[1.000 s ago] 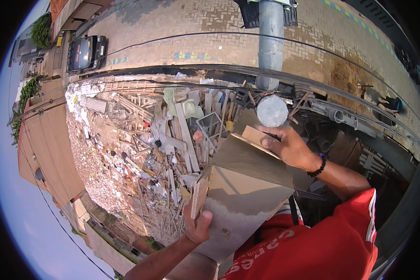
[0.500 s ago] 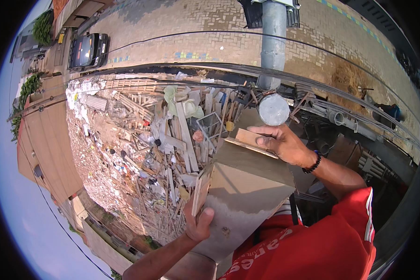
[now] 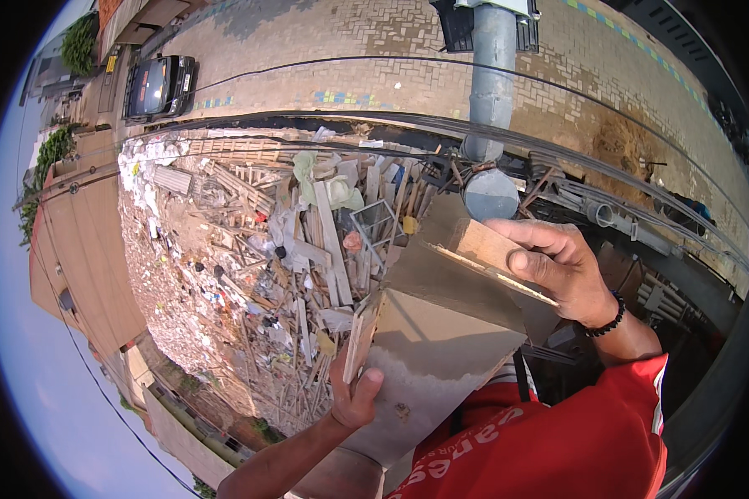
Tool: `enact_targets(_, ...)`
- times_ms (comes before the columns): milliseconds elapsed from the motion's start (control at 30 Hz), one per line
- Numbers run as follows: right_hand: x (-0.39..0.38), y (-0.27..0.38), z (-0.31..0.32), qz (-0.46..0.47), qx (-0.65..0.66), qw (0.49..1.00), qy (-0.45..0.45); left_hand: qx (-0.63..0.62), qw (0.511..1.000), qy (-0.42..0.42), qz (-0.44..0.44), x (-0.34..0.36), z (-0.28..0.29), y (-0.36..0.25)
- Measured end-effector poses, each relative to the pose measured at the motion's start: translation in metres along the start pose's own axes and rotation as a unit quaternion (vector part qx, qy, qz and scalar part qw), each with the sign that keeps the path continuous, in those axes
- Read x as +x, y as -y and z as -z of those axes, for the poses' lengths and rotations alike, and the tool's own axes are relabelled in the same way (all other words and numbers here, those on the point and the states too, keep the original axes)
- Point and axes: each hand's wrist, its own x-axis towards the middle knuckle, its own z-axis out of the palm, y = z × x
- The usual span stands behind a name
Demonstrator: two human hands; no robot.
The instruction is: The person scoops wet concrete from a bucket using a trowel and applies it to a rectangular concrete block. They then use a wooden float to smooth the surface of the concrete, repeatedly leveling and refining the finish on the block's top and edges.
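Clasping tight, right hand [image 3: 562,262] has float [image 3: 487,245] at its left, left hand [image 3: 354,401] strip [image 3: 360,337] above.

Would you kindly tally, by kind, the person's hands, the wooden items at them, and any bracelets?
Hands: 2 (left hand, right hand)
Wooden items: 2 (strip at left, block-backed board at right)
Bracelet: 1
Total: 5

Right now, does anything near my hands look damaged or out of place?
Yes: a rough brown blotch on the pale part of the grey block, right of your left hand, breaks an otherwise smoother surface. I cannot tell whether it is damage. Beyond, a heap of planks and rubbish lies jumbled.
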Motion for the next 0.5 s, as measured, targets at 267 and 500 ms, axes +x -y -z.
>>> enact_targets(267, 0.010, -0.056, 0.013, -0.140, -0.061, 0.988, -0.014, 0.000, 1.000, -0.001, 0.004, 0.000, -0.001, -0.005)
enact_targets(500, 0.032, -0.096, 0.010, -0.167, -0.070, 0.983, -0.013, -0.014, 1.000, 0.009, -0.021, 0.002, 0.001, 0.001)
